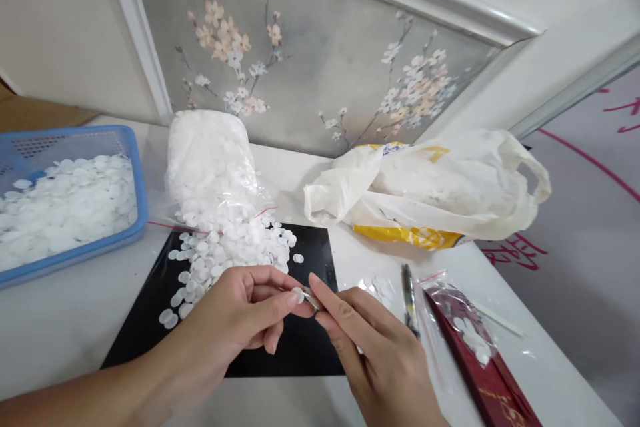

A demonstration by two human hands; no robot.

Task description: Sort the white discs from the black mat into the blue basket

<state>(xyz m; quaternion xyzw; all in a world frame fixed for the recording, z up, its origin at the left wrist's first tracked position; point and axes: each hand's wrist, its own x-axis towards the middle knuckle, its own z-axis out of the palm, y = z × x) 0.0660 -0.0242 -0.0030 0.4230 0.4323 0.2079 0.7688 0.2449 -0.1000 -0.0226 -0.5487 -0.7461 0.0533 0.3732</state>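
My left hand pinches a small white disc between thumb and index finger, above a black mat. Close against it, the fingertips of my right hand are closed on a thin, light-coloured piece that meets the disc; its kind is too small to make out. A heap of loose white discs spreads over the mat behind my left hand. These discs spill from the mouth of a clear plastic bag lying at the back.
A blue basket full of white discs stands at the left. Behind and right lies a white and yellow carrier bag. On the right are a dark pen, a red packet and a small clear bag. A flowered panel rises behind.
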